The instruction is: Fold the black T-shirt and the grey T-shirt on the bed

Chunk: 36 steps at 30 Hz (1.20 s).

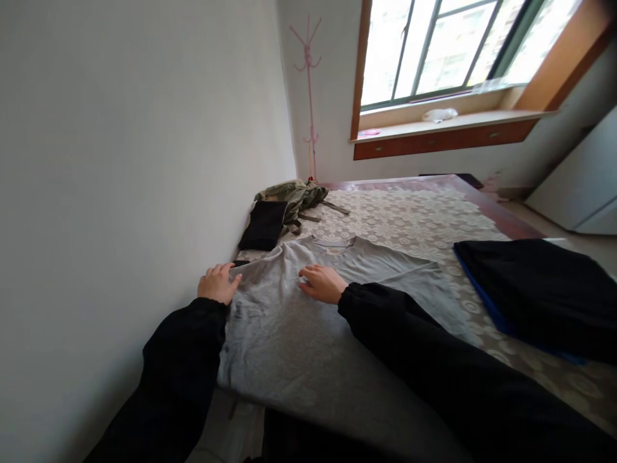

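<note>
A grey T-shirt [308, 341] lies spread out in front of me, its collar pointing away and its lower edge close to my body. My left hand [218, 284] is at the shirt's left sleeve edge, beside the wall, with fingers stretched out and thumb apart. Over the upper chest of the shirt, my right hand [322, 283] reaches left with its fingers apart and slightly bent. No cloth shows pinched in either hand. Small wrinkles run through the fabric near the left sleeve.
The bed-like surface has a patterned cover [385, 215]. A folded black cloth [263, 225] and a green backpack [294, 191] lie by the wall [144, 161]. Dark folded clothes [540, 296] with a blue edge lie at right. A pink coat rack [310, 96] stands near the window.
</note>
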Motion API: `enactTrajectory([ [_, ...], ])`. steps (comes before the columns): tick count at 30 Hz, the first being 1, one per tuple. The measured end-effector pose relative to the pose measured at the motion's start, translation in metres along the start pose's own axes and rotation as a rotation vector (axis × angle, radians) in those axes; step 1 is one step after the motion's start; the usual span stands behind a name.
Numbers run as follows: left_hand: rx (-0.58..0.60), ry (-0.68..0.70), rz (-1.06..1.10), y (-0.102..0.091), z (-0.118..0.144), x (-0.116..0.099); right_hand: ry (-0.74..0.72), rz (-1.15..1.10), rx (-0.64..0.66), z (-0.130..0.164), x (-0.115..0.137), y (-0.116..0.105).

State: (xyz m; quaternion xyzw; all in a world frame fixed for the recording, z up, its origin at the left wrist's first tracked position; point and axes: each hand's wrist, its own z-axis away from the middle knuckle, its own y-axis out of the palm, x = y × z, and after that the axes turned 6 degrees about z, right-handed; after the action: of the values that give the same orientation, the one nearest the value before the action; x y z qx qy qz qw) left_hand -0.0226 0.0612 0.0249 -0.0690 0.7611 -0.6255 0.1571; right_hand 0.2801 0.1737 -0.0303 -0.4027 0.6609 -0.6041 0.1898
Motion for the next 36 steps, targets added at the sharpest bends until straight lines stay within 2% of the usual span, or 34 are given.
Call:
enactTrajectory([
  [3,0.086,-0.113,-0.239,-0.006,-0.002,0.018,-0.028,-0.063,-0.058,0.004,0.005,0.016],
  [6,0.155,-0.158,-0.273,0.001,0.003,0.028,-0.036,-0.133,-0.088,0.009,-0.008,0.02],
  [10,0.139,-0.22,-0.058,0.011,0.002,0.034,-0.054,-0.219,-0.101,0.008,-0.016,0.021],
  [13,0.081,-0.247,0.097,0.008,-0.007,0.034,-0.051,-0.292,-0.113,0.006,-0.015,0.023],
  [16,0.035,-0.228,0.172,0.001,-0.017,0.024,-0.009,-0.397,-0.139,0.005,-0.016,0.026],
  [18,-0.024,-0.219,0.219,-0.001,-0.015,0.009,0.043,-0.484,-0.168,0.002,-0.019,0.029],
  [20,-0.13,-0.169,0.291,0.002,-0.001,-0.013,0.104,-0.577,-0.208,-0.001,-0.023,0.031],
  [22,-0.148,0.018,0.385,0.008,0.024,-0.037,0.158,-0.663,-0.247,-0.005,-0.026,0.032],
  [25,0.178,0.484,0.438,0.017,0.067,-0.067,0.215,-0.753,-0.288,-0.009,-0.03,0.033],
  [27,0.33,0.611,0.44,0.018,0.087,-0.075,0.229,-0.777,-0.297,-0.008,-0.03,0.033],
  [29,0.36,0.588,0.449,0.016,0.095,-0.074,0.218,-0.773,-0.293,-0.006,-0.028,0.032],
  [32,0.301,0.504,0.43,0.01,0.092,-0.064,0.166,-0.732,-0.269,0.001,-0.02,0.028],
  [36,0.235,0.385,0.355,0.008,0.08,-0.051,-0.013,-0.43,-0.192,0.011,-0.008,0.021],
])
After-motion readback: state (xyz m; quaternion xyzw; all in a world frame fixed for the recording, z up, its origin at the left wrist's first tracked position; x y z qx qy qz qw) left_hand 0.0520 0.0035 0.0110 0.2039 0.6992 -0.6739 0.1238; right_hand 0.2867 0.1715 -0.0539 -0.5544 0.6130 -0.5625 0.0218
